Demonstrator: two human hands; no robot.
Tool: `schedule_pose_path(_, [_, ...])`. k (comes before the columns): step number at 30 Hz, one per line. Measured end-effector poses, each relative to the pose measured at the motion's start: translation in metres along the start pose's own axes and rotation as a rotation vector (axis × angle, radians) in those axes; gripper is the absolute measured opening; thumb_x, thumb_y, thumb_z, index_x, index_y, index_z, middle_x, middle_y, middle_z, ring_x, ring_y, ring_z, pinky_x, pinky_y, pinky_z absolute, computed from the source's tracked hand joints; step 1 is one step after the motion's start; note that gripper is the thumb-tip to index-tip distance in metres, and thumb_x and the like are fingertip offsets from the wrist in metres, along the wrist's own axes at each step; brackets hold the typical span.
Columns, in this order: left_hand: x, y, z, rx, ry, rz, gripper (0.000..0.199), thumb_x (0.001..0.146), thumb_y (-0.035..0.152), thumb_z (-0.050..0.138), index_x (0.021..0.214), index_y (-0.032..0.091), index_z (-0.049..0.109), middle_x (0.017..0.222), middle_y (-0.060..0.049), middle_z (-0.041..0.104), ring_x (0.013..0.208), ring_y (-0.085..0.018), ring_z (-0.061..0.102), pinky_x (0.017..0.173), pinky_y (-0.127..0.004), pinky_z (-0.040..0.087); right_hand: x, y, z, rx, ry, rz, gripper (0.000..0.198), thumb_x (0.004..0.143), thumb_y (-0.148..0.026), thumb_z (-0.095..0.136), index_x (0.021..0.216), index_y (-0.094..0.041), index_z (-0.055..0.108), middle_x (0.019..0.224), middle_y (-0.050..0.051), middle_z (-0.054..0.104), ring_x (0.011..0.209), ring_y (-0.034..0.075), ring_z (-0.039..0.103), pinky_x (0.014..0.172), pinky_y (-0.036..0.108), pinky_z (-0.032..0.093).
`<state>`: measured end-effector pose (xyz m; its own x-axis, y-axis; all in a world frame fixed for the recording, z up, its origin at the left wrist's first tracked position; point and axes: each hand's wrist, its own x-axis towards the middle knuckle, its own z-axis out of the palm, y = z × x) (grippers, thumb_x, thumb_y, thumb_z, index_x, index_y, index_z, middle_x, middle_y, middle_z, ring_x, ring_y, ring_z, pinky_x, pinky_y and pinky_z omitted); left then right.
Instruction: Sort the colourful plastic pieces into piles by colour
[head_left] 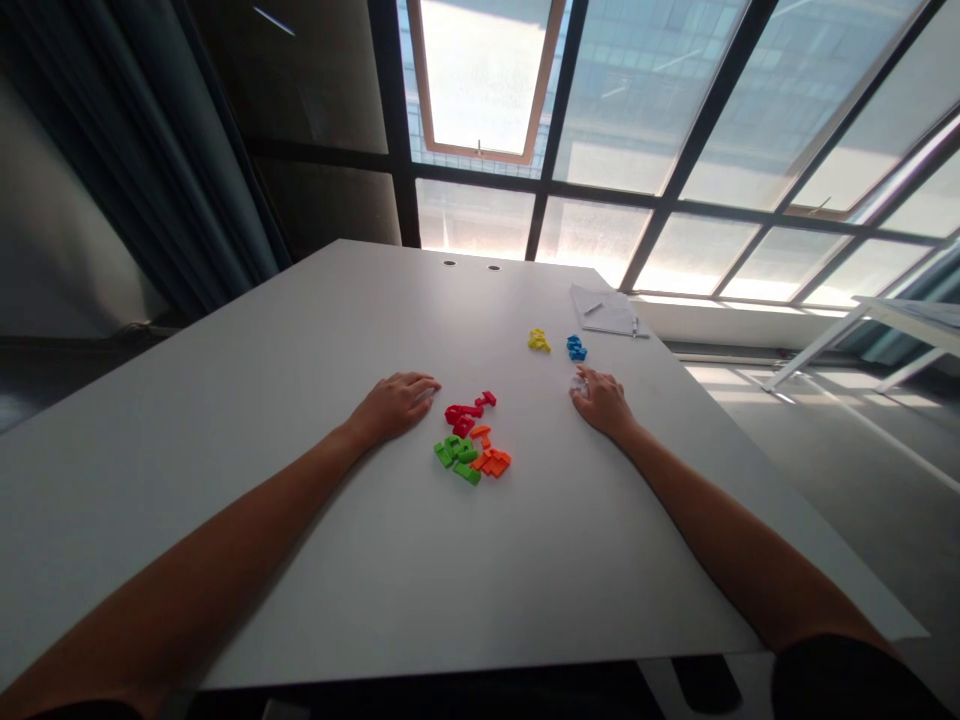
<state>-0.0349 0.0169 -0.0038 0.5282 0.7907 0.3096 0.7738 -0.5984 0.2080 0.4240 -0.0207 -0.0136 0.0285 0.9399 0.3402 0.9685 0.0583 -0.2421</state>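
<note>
- The red pieces (463,415) lie just to the right of the left hand (397,405), slightly toward the table's (637,580) near edge from its fingertips; the left hand is clearly the nearer one.
- Their group is longest on a slant, from the near-left end up toward the far right corner, with one piece at the far end.
- The green pieces (457,452) lie nearer the near edge than the reds, to the right of the left hand and apart from it.
- The orange pieces (493,462) sit just right of the greens, between the two hands but closer to the left.
- The blue pieces (576,348) lie just beyond the right hand (602,400), toward the far edge and a little left; that hand is the nearer.
- The yellow pieces (538,340) lie left of the blues, also farther toward the far edge than either hand.
- Left hand: palm down, fingers stretched toward the right edge and close together; I cannot tell whether they grip the pale bit (427,394) at their tips.
- Right hand: low over the table, fingers bent around something clear (580,387); whether they pinch it cannot be told.
</note>
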Motion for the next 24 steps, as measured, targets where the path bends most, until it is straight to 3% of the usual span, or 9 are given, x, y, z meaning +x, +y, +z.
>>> schedule_pose_path(9, [0.0,0.0,0.0,0.009,-0.005,-0.003,0.043,0.104,0.039,0.049,0.134,0.028,0.077,0.148,-0.009,0.073,0.135,-0.032,0.067,0.117,-0.053,0.053,0.003,0.012,0.005,0.12,0.072,-0.006,0.07,0.086,-0.028,0.063,0.156,-0.018,0.06,0.154,0.019,0.066,0.137,0.04,0.062,0.118,0.059,0.048])
schedule_pose_path(14, [-0.001,0.002,-0.002,0.011,-0.011,0.003,0.043,0.104,0.039,0.049,0.135,0.028,0.077,0.148,-0.009,0.073,0.135,-0.031,0.067,0.116,-0.051,0.053,0.006,0.02,0.008,0.207,0.078,0.045,0.075,0.078,-0.02,0.062,0.153,-0.02,0.06,0.139,0.015,0.075,0.127,0.037,0.068,0.117,0.058,0.049])
schedule_pose_path(19, [0.0,0.003,-0.002,0.012,-0.01,-0.003,0.043,0.104,0.039,0.051,0.135,0.029,0.078,0.148,-0.009,0.073,0.133,-0.031,0.068,0.115,-0.051,0.054,0.007,0.021,0.008,0.214,0.067,0.071,0.072,0.078,-0.017,0.061,0.151,-0.018,0.06,0.134,0.016,0.077,0.126,0.038,0.069,0.116,0.058,0.049])
schedule_pose_path(24, [-0.001,0.003,-0.001,0.013,-0.01,-0.005,0.043,0.104,0.038,0.05,0.136,0.029,0.078,0.148,-0.009,0.074,0.135,-0.031,0.067,0.116,-0.051,0.053,0.002,0.012,-0.001,0.197,0.212,-0.046,0.066,0.079,-0.013,0.057,0.144,-0.018,0.064,0.135,0.018,0.075,0.124,0.036,0.068,0.111,0.056,0.051])
